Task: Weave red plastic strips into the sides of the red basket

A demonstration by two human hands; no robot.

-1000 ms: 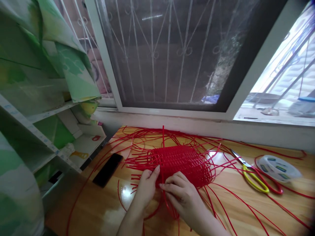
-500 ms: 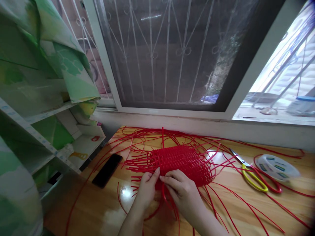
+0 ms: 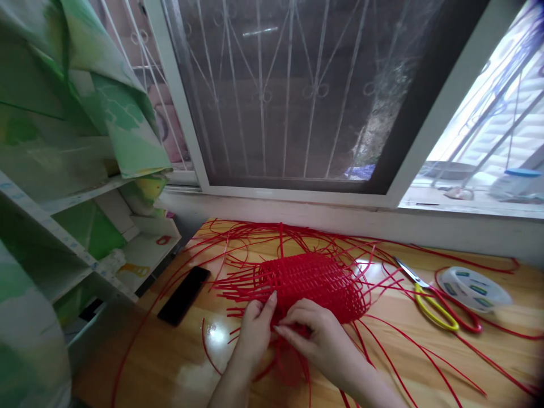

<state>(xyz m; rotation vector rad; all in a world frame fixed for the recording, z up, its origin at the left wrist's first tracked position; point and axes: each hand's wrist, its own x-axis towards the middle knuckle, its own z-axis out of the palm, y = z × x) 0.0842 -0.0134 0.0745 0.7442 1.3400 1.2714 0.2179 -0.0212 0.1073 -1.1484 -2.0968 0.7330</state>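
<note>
A red woven basket piece (image 3: 312, 280) lies on its side on the wooden table (image 3: 425, 351), with several long red strips (image 3: 382, 345) fanning out from it. My left hand (image 3: 254, 334) rests against its near left edge, fingers together and pressed on the weave. Right beside it, my right hand (image 3: 321, 337) has its fingers curled at the near edge of the weave, pinching red strips that trail toward me. The fingertips of both hands almost touch.
A black phone (image 3: 183, 288) lies on the table's left part. Yellow-handled scissors (image 3: 429, 297) and a roll of clear tape (image 3: 474, 288) lie at the right. A white shelf with green sheets (image 3: 85, 187) stands at the left. A barred window (image 3: 297, 96) runs behind the table.
My right hand has shifted slightly left and nearer to me along the weave's edge, drawing the strips under it. The left hand has barely moved.
</note>
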